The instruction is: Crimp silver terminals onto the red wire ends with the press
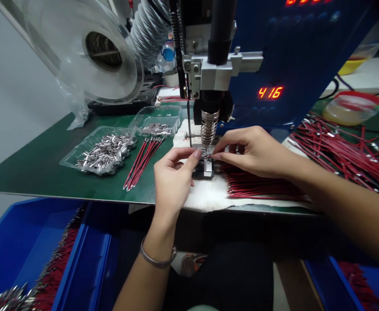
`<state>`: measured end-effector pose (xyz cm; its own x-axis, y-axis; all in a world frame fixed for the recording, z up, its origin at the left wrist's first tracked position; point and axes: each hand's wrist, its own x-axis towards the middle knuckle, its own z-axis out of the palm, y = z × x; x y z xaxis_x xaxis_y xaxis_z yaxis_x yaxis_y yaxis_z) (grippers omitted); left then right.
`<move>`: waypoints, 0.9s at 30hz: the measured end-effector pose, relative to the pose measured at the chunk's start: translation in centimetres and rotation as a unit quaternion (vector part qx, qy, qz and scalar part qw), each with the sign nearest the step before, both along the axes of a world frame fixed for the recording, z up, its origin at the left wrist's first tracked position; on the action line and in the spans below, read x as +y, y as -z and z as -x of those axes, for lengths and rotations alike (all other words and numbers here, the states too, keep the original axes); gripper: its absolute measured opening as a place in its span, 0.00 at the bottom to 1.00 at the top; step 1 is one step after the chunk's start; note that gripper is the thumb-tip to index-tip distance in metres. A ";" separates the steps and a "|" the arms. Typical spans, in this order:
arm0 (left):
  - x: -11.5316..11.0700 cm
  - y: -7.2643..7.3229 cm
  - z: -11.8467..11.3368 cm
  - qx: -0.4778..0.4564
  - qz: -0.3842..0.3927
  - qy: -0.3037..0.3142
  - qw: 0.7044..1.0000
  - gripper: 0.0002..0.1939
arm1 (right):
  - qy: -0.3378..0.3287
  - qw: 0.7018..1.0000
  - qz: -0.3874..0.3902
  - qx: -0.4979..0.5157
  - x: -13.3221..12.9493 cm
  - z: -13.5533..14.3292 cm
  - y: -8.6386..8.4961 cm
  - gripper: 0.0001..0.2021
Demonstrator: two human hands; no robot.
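Observation:
My left hand point(176, 170) is at the left side of a small metal fixture point(208, 166), thumb and index finger pinched at its top; what they hold is too small to make out. From the right, my right hand point(249, 151) pinches a thin red wire point(211, 156) at the fixture, directly under the spring-wrapped tip point(209, 125) of the machine. Many red wires point(257, 183) lie in a row on a white cloth point(205, 196), partly beneath my right hand. A small bundle of red wires point(144, 162) rests left of my left hand.
Clear trays of metal parts point(106, 151) point(157, 128) stand on the green table point(46, 168). A blue machine point(273, 56) rises behind. More red wires point(348, 151) are piled right. Blue bins point(20, 233) sit below the table edge.

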<state>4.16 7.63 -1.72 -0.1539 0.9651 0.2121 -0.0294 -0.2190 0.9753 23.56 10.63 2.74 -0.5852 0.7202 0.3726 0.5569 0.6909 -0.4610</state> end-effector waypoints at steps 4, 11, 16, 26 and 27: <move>-0.2 -0.3 -0.2 0.017 0.002 -0.006 1.000 0.10 | 0.016 1.000 -0.011 0.010 -0.4 0.3 -0.1 0.07; -0.3 -0.4 -0.2 0.046 0.011 -0.016 0.999 0.10 | 0.024 0.999 -0.024 0.021 -0.6 0.5 0.0 0.06; -0.2 -0.5 -0.3 0.031 0.012 -0.017 0.999 0.10 | 0.025 0.999 -0.030 0.025 -0.6 0.5 0.1 0.06; -0.2 -0.6 -0.5 -0.009 0.027 -0.022 0.999 0.12 | 0.028 0.999 -0.036 0.026 -0.7 0.6 0.2 0.05; -0.3 -0.6 -0.5 -0.007 0.029 -0.025 0.999 0.12 | 0.029 0.999 -0.038 0.026 -0.8 0.6 0.2 0.05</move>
<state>4.63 7.35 -1.09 -0.2041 0.9669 0.1530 -0.0334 -0.1630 0.9861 22.97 9.86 2.58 -0.5214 0.7213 0.4558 0.5743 0.6918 -0.4378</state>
